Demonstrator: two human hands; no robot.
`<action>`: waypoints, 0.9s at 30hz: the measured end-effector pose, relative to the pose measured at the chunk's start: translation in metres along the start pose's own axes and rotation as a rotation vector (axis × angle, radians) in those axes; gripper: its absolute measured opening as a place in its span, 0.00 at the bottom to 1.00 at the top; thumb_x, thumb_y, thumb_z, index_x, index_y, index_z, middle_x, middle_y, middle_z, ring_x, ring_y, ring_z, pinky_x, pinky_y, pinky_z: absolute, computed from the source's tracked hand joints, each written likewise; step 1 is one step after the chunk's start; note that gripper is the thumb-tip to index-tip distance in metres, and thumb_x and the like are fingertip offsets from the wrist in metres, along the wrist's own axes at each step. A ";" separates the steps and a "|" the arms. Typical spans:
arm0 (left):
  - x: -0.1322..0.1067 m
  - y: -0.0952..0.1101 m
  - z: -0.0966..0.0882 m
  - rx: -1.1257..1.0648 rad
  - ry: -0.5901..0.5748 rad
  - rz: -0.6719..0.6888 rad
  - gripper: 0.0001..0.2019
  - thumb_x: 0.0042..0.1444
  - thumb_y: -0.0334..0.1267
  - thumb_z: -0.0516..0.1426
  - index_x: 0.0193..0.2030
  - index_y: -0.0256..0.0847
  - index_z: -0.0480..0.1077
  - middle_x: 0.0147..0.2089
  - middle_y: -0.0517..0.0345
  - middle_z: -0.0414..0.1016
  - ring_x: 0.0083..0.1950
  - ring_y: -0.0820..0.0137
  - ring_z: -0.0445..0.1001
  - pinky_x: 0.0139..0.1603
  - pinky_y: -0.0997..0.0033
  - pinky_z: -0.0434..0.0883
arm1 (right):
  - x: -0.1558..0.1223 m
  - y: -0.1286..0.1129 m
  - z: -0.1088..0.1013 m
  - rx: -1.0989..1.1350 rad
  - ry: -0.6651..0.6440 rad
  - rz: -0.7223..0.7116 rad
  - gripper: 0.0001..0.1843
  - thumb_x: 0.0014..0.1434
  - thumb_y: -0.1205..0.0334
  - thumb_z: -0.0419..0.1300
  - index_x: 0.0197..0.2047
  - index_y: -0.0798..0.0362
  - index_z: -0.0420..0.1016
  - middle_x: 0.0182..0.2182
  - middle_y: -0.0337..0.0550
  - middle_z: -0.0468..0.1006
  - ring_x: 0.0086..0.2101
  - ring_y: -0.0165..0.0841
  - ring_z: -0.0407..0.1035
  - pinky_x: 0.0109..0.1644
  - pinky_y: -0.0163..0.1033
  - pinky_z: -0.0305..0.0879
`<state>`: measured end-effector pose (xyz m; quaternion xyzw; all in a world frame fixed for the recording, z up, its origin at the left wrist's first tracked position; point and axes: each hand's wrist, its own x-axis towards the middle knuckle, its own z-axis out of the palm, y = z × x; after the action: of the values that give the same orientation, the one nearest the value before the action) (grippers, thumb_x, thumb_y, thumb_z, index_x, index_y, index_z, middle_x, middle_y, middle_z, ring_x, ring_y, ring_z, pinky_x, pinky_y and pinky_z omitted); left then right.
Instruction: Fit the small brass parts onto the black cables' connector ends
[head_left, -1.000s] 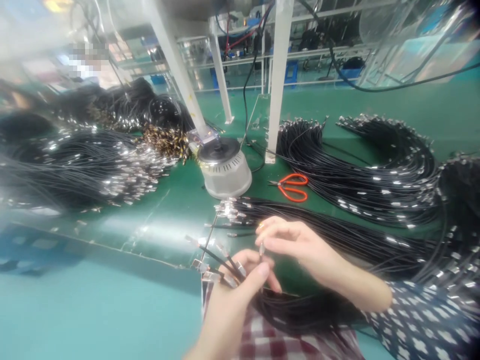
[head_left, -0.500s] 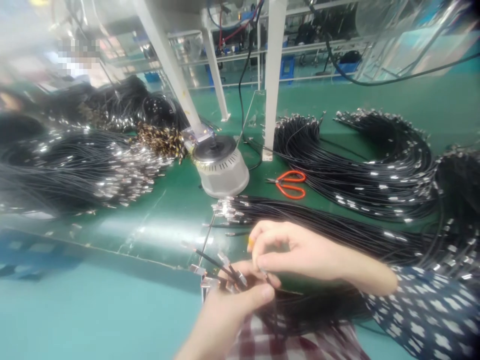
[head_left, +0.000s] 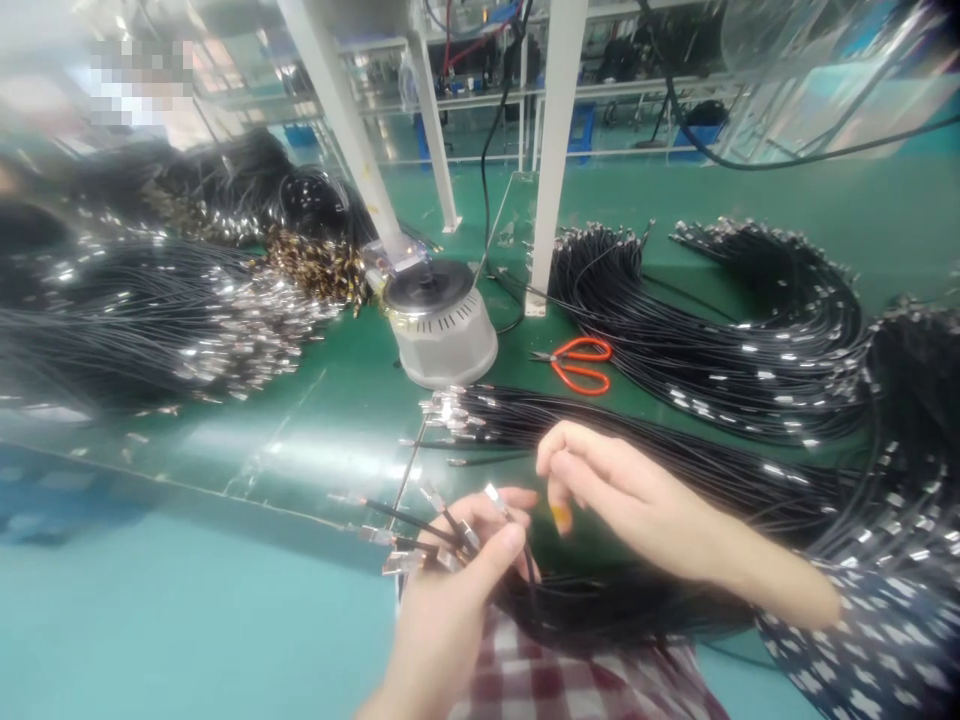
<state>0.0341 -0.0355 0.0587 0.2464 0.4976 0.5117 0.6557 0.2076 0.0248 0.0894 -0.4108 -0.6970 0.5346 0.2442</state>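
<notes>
My left hand [head_left: 469, 570] is closed around several black cables [head_left: 427, 525] with silvery metal connectors, whose ends fan out to the left past the palm. One cable end with a bright connector [head_left: 495, 497] stands up between the thumb and fingers. To the right, my right hand [head_left: 611, 490] hovers with bent fingers apart and nothing seen in them; a yellow-orange patch shows on one fingertip. Below both hands the held cables trail right as a dark bundle [head_left: 615, 605] above a checked cloth. Just behind lies another cable bundle [head_left: 540, 415] with silvery ends.
Orange-handled scissors [head_left: 581, 365] lie on the green tabletop [head_left: 322, 440]. Left of them stands a grey round device [head_left: 446, 335] with a black top, near a white post [head_left: 551, 160]. Large cable heaps lie left [head_left: 150, 310] and right [head_left: 735, 350]. The table's front edge runs along the left.
My right hand has moved right, away from my left hand, and its fingers have parted. The connector between my left thumb and fingers now shows plainly. The view has shifted slightly.
</notes>
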 end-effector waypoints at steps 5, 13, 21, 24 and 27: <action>0.002 0.002 -0.002 0.106 -0.080 0.026 0.06 0.48 0.34 0.67 0.25 0.38 0.75 0.33 0.56 0.80 0.26 0.72 0.73 0.30 0.72 0.69 | -0.002 -0.017 0.001 -0.297 -0.035 0.012 0.13 0.71 0.58 0.44 0.35 0.49 0.62 0.24 0.34 0.74 0.27 0.29 0.68 0.34 0.35 0.59; 0.002 0.002 -0.005 0.267 -0.091 0.068 0.06 0.50 0.37 0.66 0.25 0.40 0.75 0.24 0.59 0.76 0.26 0.70 0.72 0.31 0.72 0.68 | -0.001 -0.018 0.003 -0.361 -0.026 -0.053 0.11 0.71 0.59 0.46 0.36 0.49 0.62 0.25 0.33 0.74 0.26 0.29 0.67 0.32 0.34 0.57; -0.001 0.002 0.001 0.113 -0.035 0.029 0.07 0.48 0.34 0.66 0.25 0.39 0.73 0.31 0.58 0.78 0.26 0.72 0.72 0.31 0.71 0.70 | -0.004 -0.005 0.004 -0.288 0.091 0.034 0.14 0.71 0.56 0.44 0.37 0.49 0.64 0.24 0.34 0.75 0.26 0.30 0.69 0.33 0.35 0.59; 0.000 0.003 0.002 0.121 -0.029 0.051 0.06 0.48 0.34 0.67 0.24 0.38 0.75 0.35 0.56 0.79 0.26 0.73 0.72 0.30 0.72 0.70 | -0.005 -0.006 0.003 -0.255 0.076 0.035 0.14 0.71 0.55 0.44 0.36 0.49 0.64 0.23 0.33 0.75 0.26 0.29 0.69 0.33 0.35 0.59; 0.001 0.004 0.002 0.162 -0.044 0.048 0.05 0.47 0.34 0.66 0.24 0.38 0.77 0.42 0.54 0.79 0.28 0.72 0.72 0.31 0.72 0.71 | -0.004 -0.011 0.004 -0.279 0.043 0.039 0.15 0.71 0.54 0.44 0.35 0.49 0.63 0.23 0.33 0.74 0.25 0.29 0.68 0.31 0.35 0.58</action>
<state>0.0342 -0.0326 0.0629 0.3217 0.5167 0.4799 0.6319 0.2037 0.0183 0.0988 -0.4657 -0.7511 0.4281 0.1891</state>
